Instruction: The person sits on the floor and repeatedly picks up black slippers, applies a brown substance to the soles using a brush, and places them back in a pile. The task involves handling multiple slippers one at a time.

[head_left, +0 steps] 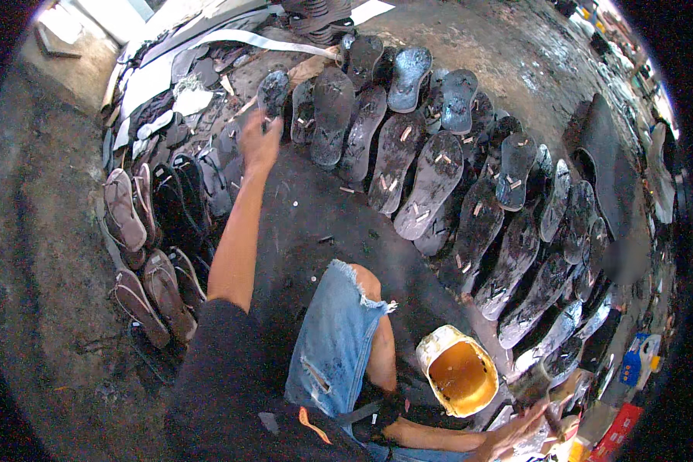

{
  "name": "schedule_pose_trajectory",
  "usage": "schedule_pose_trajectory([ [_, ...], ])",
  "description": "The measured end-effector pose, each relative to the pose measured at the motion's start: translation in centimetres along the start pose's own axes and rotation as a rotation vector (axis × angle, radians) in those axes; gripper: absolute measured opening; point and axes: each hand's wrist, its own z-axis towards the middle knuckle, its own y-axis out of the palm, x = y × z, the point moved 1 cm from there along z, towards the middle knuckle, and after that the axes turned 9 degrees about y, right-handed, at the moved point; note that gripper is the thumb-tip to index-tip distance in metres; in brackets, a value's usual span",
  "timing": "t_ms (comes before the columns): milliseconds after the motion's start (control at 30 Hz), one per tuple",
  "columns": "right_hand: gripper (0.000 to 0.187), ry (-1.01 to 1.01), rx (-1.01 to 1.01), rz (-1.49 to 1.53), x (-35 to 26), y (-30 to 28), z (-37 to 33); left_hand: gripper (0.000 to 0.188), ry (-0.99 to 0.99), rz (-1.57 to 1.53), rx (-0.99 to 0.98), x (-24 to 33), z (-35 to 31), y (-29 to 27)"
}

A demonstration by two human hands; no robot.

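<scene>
At far left, see sandals point(125, 212). Next, find left hand point(260, 142), with fingers curled against dark sole point(272, 92) at the row's left end; cannot tell if gripping. Could jostle neighbouring soles point(332, 115) by overreaching. Further right, see open tub point(436, 346); could tip if bumped by right forearm point(439, 437). Then right hand point(520, 433), with fingers outstretched; cannot tell if holding anything.

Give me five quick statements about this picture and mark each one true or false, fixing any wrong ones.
1. The left hand is next to a dark sole. True.
2. The container is covered with a lid. False: the container is open at the top.
3. Strapped sandals lie at the picture's left. True.
4. The jeans are red. False: the jeans are blue.
5. The right hand is at the picture's lower right. True.
</scene>
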Motion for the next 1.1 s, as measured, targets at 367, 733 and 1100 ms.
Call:
schedule_pose_trajectory([
  [367, 0.026, -0.079, -0.277, 0.052, -7.5, -1.6, -5.8, 0.037, -0.245, -0.116, -0.082, -14.5, -11.1, -14.2],
  [733, 0.016, -0.432, -0.381, 0.024, -0.4, 0.2, -6.4, 0.045, 0.068, 0.027, -0.505, 28.1, -30.6, -21.5],
  [1100, 0.024, 0.158, -0.815, 0.131, -0.5, -7.6, -8.7, 0.05, 0.52, 0.02, -0.751, 28.3, -31.3, -19.7],
])
